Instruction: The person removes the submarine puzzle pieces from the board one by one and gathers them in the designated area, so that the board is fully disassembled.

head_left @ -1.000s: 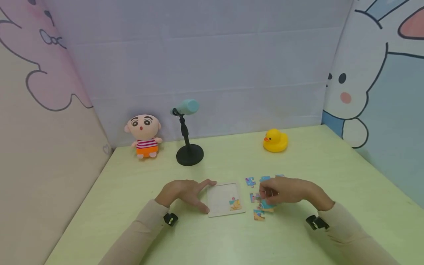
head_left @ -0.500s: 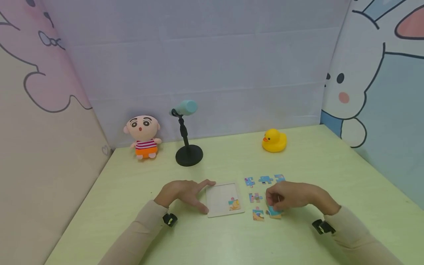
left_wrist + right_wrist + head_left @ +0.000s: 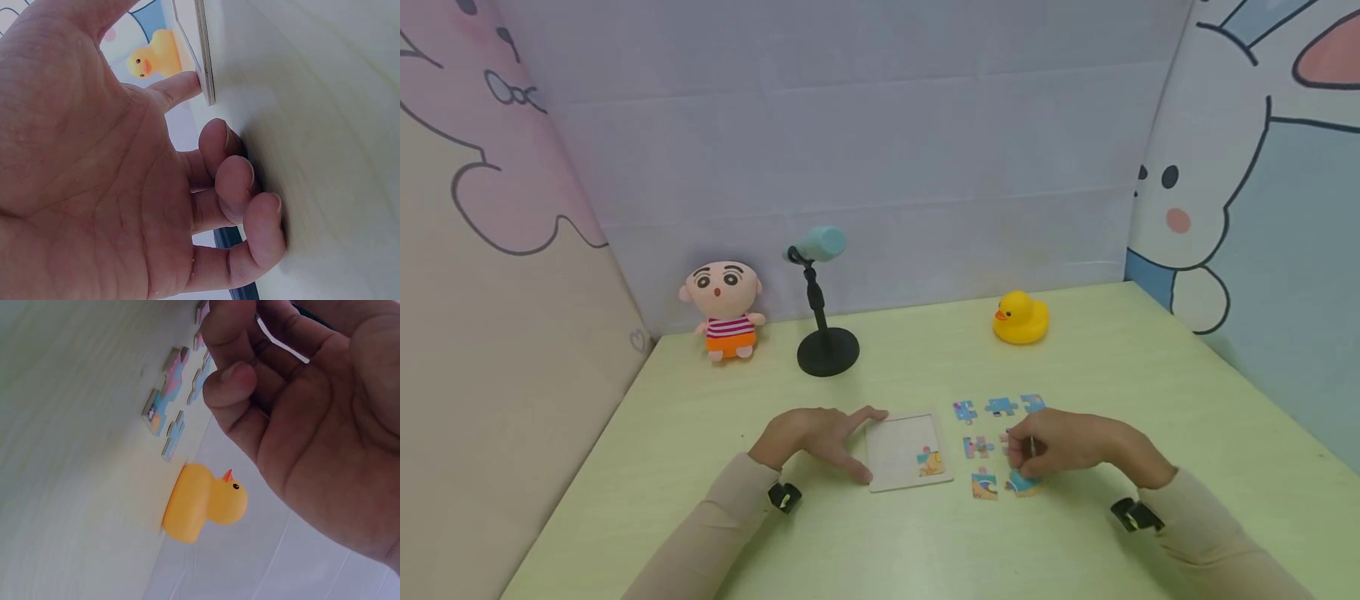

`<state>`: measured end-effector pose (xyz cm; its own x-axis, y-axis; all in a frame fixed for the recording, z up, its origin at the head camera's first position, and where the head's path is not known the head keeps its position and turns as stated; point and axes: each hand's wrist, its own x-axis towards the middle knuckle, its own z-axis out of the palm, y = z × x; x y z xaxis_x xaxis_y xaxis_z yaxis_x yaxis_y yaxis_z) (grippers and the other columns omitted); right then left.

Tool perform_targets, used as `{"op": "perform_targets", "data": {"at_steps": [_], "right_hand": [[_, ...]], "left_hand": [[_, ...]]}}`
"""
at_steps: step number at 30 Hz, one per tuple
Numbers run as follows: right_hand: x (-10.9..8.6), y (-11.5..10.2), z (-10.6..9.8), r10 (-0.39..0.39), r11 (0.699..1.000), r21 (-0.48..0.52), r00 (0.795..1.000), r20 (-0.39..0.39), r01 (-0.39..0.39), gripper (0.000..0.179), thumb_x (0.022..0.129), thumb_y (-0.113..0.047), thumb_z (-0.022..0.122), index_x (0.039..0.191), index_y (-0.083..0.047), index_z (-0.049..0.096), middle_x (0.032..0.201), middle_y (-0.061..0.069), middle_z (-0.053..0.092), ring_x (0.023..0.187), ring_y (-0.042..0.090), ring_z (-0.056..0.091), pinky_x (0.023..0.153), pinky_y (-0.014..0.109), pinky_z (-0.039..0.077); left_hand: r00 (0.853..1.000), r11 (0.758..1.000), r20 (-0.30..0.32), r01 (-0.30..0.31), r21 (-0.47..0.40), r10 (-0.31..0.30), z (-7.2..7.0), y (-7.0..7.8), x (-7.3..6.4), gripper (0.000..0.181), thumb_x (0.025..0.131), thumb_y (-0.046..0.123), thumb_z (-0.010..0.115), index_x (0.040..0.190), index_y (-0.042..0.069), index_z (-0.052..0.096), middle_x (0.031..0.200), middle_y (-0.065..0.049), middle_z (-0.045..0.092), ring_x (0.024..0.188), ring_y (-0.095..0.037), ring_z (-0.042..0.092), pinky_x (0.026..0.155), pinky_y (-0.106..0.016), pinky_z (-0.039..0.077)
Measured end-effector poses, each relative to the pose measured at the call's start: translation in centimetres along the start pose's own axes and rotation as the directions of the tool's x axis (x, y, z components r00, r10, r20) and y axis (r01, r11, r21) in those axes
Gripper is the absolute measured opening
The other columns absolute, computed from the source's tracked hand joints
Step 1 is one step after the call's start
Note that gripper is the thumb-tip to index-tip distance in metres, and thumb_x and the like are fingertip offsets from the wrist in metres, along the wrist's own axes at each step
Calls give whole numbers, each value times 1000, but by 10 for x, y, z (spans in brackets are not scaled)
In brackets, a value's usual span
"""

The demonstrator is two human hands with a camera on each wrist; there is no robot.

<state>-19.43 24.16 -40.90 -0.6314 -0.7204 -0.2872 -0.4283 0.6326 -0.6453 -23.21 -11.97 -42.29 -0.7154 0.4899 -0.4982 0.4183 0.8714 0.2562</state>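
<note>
My left hand [image 3: 827,437] lies at the left side of a white puzzle frame [image 3: 897,487], thumb and index finger spread along its edge. In the left wrist view, one finger touches the frame's corner [image 3: 208,90] and the other fingers bend onto the table. A sandy-coloured puzzle piece [image 3: 931,464] sits in the frame's near right corner. My right hand [image 3: 1063,442], fingers curled, is low over loose puzzle pieces [image 3: 978,447]. Its thumb overlaps a blue-and-sand piece [image 3: 1024,486] lying flat. Its fingertips hide part of another piece; I cannot tell whether they pinch it.
More pieces form a row behind, including a blue one [image 3: 1002,407]. Toward the back stand a yellow rubber duck [image 3: 1022,318], a plush doll [image 3: 727,308] and a light-blue cylinder on a black stand [image 3: 827,352]. Walls with printed cartoons enclose the table.
My right hand has shifted right, and the blue-and-sand piece has slid right with it, away from its neighbour. Just lately, the hand has moved little. My left hand stays on the frame.
</note>
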Motion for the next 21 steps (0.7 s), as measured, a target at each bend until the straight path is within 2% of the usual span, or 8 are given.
{"op": "perform_targets", "data": {"at_steps": [8,14,21], "right_hand": [[1,-2,-3,-20,999,-35,999,-32,19,10,92,-10,70,90,-15,62,81,-9,56,74,7,51,66,23,43],[8,-8,-5,-22,998,-58,999,-36,20,8,91,-9,70,92,-14,63,81,-8,56,73,8,50,65,23,42],[20,-15,-5,-59,993,-104,997,-40,55,9,92,-10,69,94,-16,63,81,-9,55,73,6,50,66,23,42]], "left_hand": [[1000,1000,-3,-2,9,2,1,-2,1,91,81,58,75,154,37,25,116,-6,64,101,-19,59,93,-43,45],[1000,1000,0,-3,7,3,0,-1,0,92,81,59,75,154,37,25,117,-6,64,101,-19,59,93,-44,46],[1000,1000,-2,-10,11,10,0,-1,0,92,81,59,75,155,36,25,116,-5,64,100,-19,59,93,-43,46]]}}
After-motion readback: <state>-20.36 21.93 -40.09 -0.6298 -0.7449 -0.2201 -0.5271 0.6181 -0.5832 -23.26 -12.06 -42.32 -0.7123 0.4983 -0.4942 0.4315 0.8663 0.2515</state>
